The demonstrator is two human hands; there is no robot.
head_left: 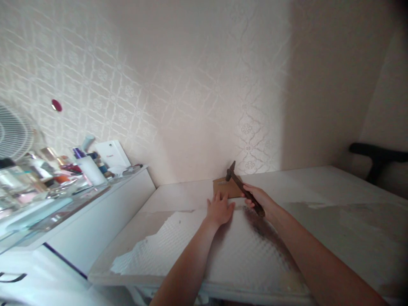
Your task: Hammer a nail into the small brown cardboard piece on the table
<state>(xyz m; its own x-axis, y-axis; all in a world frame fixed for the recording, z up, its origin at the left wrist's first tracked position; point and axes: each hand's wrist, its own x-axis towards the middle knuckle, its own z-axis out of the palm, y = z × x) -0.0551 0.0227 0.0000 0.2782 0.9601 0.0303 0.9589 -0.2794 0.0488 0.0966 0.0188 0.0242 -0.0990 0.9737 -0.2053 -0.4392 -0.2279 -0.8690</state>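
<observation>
My right hand (259,197) is wrapped around the dark handle of a hammer (239,180). The hammer tilts with its head up and away, over a brown piece of cardboard (234,190) near the wall. With fingers spread, my left hand (220,211) rests at the cardboard's near edge, its fingertips touching it. Some small, pale, thin items (222,182) lie on the cardboard just beyond those fingertips; they are too small to name. Beneath my forearms is a whitish textured sheet (178,242) on the tabletop.
The white table (149,219) has worn patches and meets a patterned wall (191,85). At left, a white dresser (124,216) carries bottles (92,170), a white box (113,154) and other small items, with a fan (14,131) behind. A black armrest-like shape (376,153) stands at right.
</observation>
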